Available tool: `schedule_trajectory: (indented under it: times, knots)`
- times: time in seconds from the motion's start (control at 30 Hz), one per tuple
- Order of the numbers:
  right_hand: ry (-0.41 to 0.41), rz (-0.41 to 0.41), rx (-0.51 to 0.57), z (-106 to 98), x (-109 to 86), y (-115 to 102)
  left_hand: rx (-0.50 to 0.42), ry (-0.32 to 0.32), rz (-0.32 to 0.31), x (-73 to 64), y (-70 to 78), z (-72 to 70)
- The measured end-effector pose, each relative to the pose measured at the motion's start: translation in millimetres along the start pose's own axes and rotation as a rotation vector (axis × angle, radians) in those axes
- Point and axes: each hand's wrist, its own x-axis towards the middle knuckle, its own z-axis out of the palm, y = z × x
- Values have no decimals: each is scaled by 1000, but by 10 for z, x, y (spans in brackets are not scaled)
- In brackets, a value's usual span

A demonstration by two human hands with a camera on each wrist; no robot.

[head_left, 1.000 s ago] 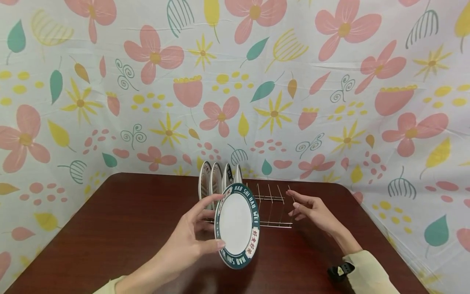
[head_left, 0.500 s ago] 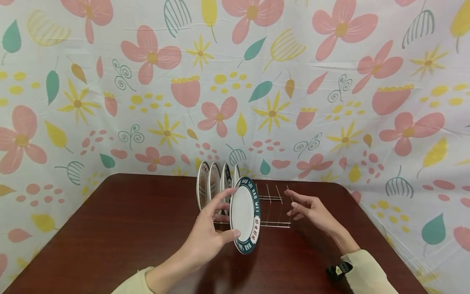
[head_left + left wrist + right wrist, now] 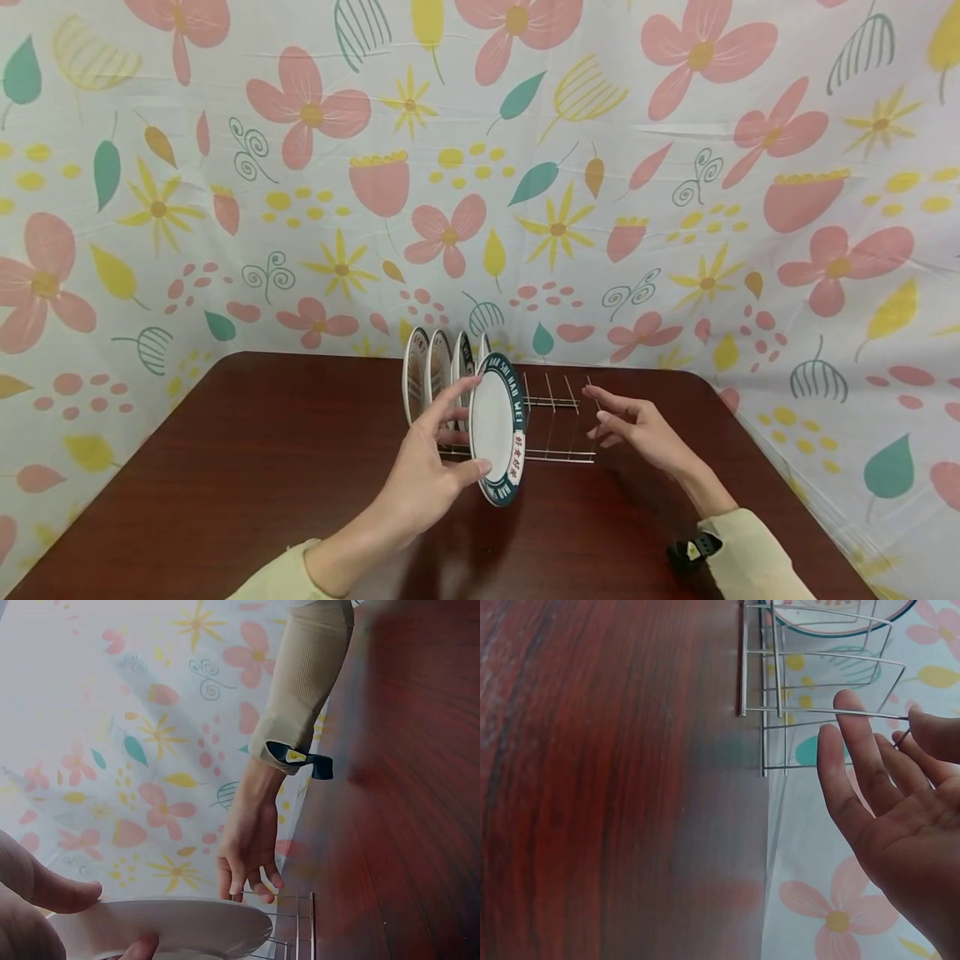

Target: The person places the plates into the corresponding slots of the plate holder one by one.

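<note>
My left hand [image 3: 423, 475] grips a plate [image 3: 495, 429] by its near edge, thumb on the white face and fingers behind. The plate has a dark teal rim with white lettering and red characters, and is tilted upright in front of the rack. In the left wrist view the same plate [image 3: 172, 922] appears edge-on. A wire dish rack [image 3: 558, 456] stands on the table, several plates [image 3: 438, 375] upright in its left part. My right hand [image 3: 641, 429] pinches the rack's right end wire; in the right wrist view, thumb and fingers of that hand [image 3: 900, 795] close on the wire.
The dark red-brown wooden table [image 3: 262, 483] reaches back to a white cloth [image 3: 480, 167] printed with flowers and leaves. A black band [image 3: 693, 550] sits at the right sleeve cuff. Bare upright wires [image 3: 552, 392] fill the rack's right part.
My left hand has carried the plate rightward and farther back toward the rack, and the plate has turned more edge-on. My right hand stays on the end wire.
</note>
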Motion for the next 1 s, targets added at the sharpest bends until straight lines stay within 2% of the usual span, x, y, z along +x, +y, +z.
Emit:
schedule_trajectory:
  times: [0.17,0.3,0.53,0.67,1.0]
  knots:
    - [-3,-7,4,2,-4,-1,110,7,39,94,-67,53]
    - [-6,-6,7,-5,-10,6,162,1,55,177,-98,101]
    - [-6,-22,5,-21,-10,15,225,-13,17,293,-140,177]
    - [-10,-14,6,-14,-3,18,234,-13,2,319,-195,203]
    - [-12,-11,12,-2,7,9,318,2,49,327,-274,245]
